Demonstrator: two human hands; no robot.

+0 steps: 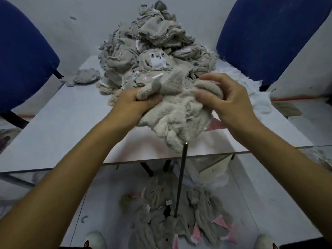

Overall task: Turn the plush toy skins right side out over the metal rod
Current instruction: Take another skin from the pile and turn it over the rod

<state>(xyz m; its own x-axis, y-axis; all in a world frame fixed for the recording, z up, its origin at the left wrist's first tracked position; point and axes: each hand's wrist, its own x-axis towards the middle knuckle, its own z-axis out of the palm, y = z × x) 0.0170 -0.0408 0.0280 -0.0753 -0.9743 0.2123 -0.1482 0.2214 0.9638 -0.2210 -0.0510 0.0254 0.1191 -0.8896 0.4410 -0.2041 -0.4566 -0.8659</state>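
- Plush skin [177, 112], fluffy side mostly outward: gripped by left hand [133, 101] and right hand [227, 97], just above metal rod [181, 177] tip.
- Turned skins [179, 216]: heap below hands, at rod base; apparently done.
- Unturned pile [152, 47]: large, beyond hands; most work remains.

Both forearms bare to frame edge; no sleeves, watch or rings visible. Left hand [133, 103] and right hand [228, 99] ungloved, nails short. Near edge: two pale shoes, left shoe [95, 239], right shoe [265, 240], each with orange-red trim.
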